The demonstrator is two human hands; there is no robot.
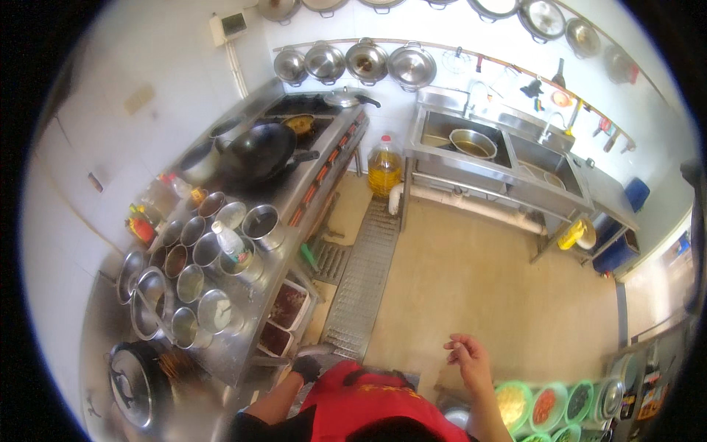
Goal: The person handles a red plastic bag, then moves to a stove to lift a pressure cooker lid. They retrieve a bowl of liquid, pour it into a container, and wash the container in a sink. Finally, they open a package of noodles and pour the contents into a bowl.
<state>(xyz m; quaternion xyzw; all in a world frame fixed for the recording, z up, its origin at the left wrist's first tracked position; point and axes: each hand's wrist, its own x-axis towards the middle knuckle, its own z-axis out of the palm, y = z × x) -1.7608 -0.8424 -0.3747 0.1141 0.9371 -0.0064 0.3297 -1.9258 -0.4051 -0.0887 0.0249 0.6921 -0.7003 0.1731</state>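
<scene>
My left hand (307,368) looks dark, as if gloved, and is low beside the steel counter. A grey elongated object (316,350) lies just past its fingers; whether I grip it is unclear. Raised in front of the red apron (375,400), my bare right hand (467,356) has loosely bent, parted fingers and holds nothing visible. Green-rimmed bowls hold pale yellow shreds (511,406), red pieces (545,406) and dark pieces (579,401) near my right forearm. On the counter to the left, several steel pots (190,283) stand close together, with a bottle (229,240) among them.
A black wok (262,149) sits on the stove. An oil jug (385,168) stands on the floor between stove and sink (464,138). A metal drain grate (362,276) crosses the tan floor (475,276). Red-brown contents fill trays (287,304) under the counter.
</scene>
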